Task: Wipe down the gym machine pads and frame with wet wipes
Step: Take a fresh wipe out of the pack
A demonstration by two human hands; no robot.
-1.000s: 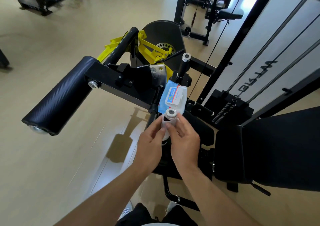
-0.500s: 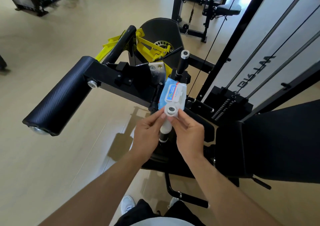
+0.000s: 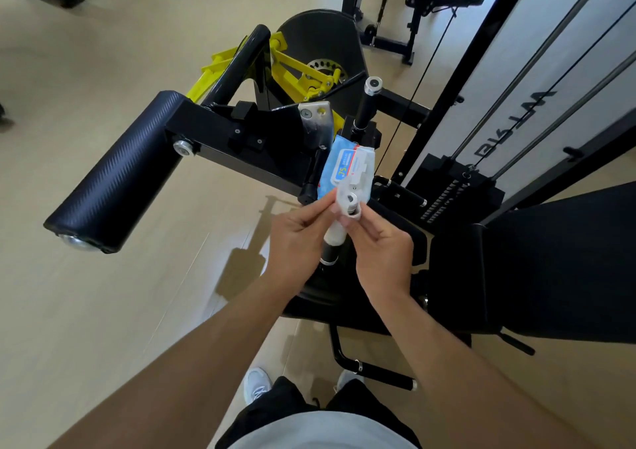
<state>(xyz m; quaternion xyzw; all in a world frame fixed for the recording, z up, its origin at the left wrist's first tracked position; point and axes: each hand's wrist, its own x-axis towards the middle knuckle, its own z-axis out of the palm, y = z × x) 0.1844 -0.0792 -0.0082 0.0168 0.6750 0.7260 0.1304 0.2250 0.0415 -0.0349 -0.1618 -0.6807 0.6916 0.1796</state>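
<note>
Nearest me, at six o'clock, are the person's white shoes (image 3: 257, 387) and dark shorts, with the two bare forearms running up toward the middle of the room. The left hand (image 3: 296, 238) and right hand (image 3: 380, 249) sit close together, both pinching a white wipe (image 3: 346, 207) that is wrapped round the upright handle (image 3: 331, 250) of the machine; the wipe caps the handle's top end, and the chrome collar below is bare.

To my eye the step is cleaning that grip. It would go best if the fingers kept the wipe snug all the way round and twisted while sliding down toward the collar, so no strip of the grip gets missed.

Just past the hands, toward twelve o'clock, the blue pack of wipes (image 3: 347, 170) rests against the black frame (image 3: 247, 159), within easy reach for a fresh sheet but perched loosely enough that a knock might tip it off.

For room: open floor (image 3: 86, 311) lies wide at nine o'clock, while the seat pad (image 3: 557, 263) crowds in at three. The roller pad (image 3: 113, 176) juts out at ten o'clock with a metal end cap, worth minding with a hip. Farther off, at one o'clock, stand a second handle (image 3: 370, 101), the weight stack (image 3: 447, 197) and its cables.
</note>
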